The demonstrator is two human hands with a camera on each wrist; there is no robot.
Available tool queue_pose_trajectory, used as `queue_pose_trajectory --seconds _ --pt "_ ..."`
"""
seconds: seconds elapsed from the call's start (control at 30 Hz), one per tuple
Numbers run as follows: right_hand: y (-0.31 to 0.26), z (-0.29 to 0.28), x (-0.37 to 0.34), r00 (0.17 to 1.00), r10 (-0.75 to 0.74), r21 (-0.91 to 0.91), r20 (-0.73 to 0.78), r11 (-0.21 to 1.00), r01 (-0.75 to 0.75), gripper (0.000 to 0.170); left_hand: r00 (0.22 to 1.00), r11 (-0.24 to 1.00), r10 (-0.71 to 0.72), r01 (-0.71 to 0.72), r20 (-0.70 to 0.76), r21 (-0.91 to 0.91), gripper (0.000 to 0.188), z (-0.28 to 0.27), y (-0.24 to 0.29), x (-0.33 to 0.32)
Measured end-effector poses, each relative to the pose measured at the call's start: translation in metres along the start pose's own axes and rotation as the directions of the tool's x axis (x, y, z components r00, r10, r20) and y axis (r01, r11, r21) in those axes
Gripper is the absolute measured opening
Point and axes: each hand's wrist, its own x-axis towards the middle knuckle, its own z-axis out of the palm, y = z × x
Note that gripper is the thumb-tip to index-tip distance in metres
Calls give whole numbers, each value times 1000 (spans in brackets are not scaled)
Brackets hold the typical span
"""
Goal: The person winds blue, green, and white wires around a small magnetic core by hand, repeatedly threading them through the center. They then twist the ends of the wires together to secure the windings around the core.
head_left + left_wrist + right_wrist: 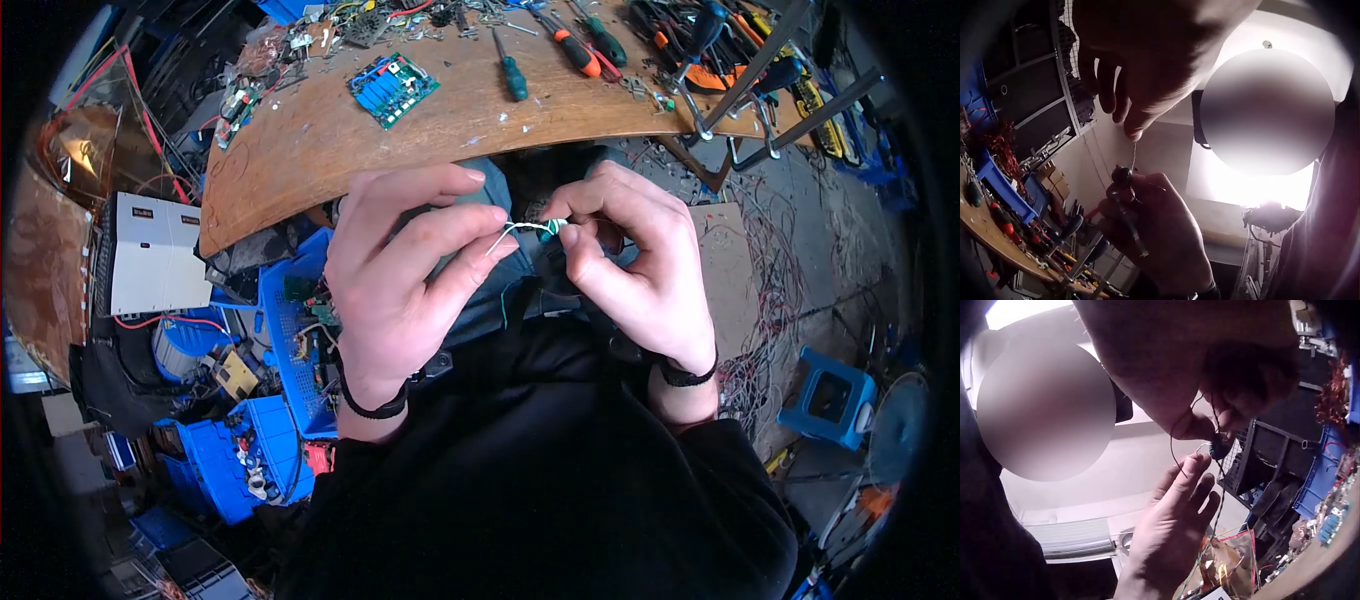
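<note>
In the head view both hands meet in front of the lap, below the bench edge. My left hand [390,285] pinches a twisted white wire [527,226] between thumb and index finger, and a loose end sticks out past the fingertips. At the wire's other end my right hand [650,250] grips a small green-and-white wound coil [552,229], partly covered by thumb and curled index finger. A thin green wire [504,305] hangs below the hands. In the right wrist view dark wire [1173,440] loops out near the green coil [1212,450].
A wooden bench [460,115] lies ahead, bearing a green circuit board [393,90], a green screwdriver [514,80], orange-handled tools [573,50] and scattered scraps. Metal clamps [745,75] stick out at its right edge. Blue crates [235,450] stand left, a blue stool [828,398] right.
</note>
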Motion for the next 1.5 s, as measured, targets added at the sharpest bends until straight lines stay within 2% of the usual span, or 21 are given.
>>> queue_pose_trajectory --seconds 0.13,0.2,0.27,0.33,0.4,0.43,0.53,0.57,0.6,0.67,0.7,0.8,0.87,0.9,0.97,1.03,1.07,1.17,1.3,1.4,1.5 --pt "1 1 0 998 -58 -74 -26 996 56 14 999 999 33 -33 1 -5 15 3 0 3" --pt "3 4 1 993 -109 -109 -44 989 104 15 995 977 -94 88 -19 -196 10 8 2 2" --pt "9 9 3 943 -319 -279 -94 918 282 19 994 941 -108 110 24 -321 4 9 2 1" --pt "10 11 4 933 -348 -299 -94 904 307 22 991 888 -117 136 69 -439 8 10 2 -1" --pt "8 13 4 912 -408 -352 -48 861 367 24 915 526 -315 389 251 -757 21 11 2 -6" --pt "8 13 4 909 -414 -363 -42 854 372 26 890 368 -324 430 320 -824 25 14 -3 -9" --pt "13 13 8 886 -455 -350 -88 847 401 26 847 315 -431 463 310 -828 25 14 -10 -8" --pt "16 16 7 902 -414 -264 -120 889 373 21 889 480 -376 428 262 -766 23 11 -12 -7" --pt "14 15 5 902 -414 -267 -121 889 373 21 890 479 -373 427 263 -767 23 10 -12 -6" --pt "4 14 -3 989 -145 7 -26 989 146 14 886 365 -294 451 359 -814 23 7 -11 -4" --pt "1 14 -4 997 -83 77 -8 994 83 13 914 411 -247 400 323 -819 24 7 -17 -5" --pt "1 11 -2 995 -100 120 -3 988 100 13 852 270 -407 457 330 -847 24 9 -11 -9" --pt "2 6 -4 999 -10 169 36 986 4 14 883 328 -365 418 295 -847 24 9 -15 -10" --pt "2 4 -5 994 79 212 77 973 -94 14 886 287 -337 419 318 -861 22 9 -15 -10" --pt "2 8 -5 993 104 289 53 950 -115 15 888 241 -307 420 342 -875 20 10 -9 -10" --pt "2 9 -7 991 131 366 29 921 -132 15 855 515 -474 462 209 -722 20 12 4 -8" --pt "2 9 -7 992 118 350 35 928 -123 14 856 515 -473 462 209 -722 20 15 3 -9" --pt "2 10 -6 996 80 319 41 944 -89 14 928 760 -369 330 47 -559 20 21 -5 -14" --pt "0 7 -4 999 -5 153 38 988 -1 14 919 845 -382 303 -100 -442 12 30 -3 -8" --pt "1 11 -3 990 -135 4 -28 991 136 16 974 965 -138 92 -179 -245 10 31 -7 -3" --pt "5 9 1 975 -210 -126 -67 971 201 18 977 948 -184 149 -103 -281 5 23 -5 -4"
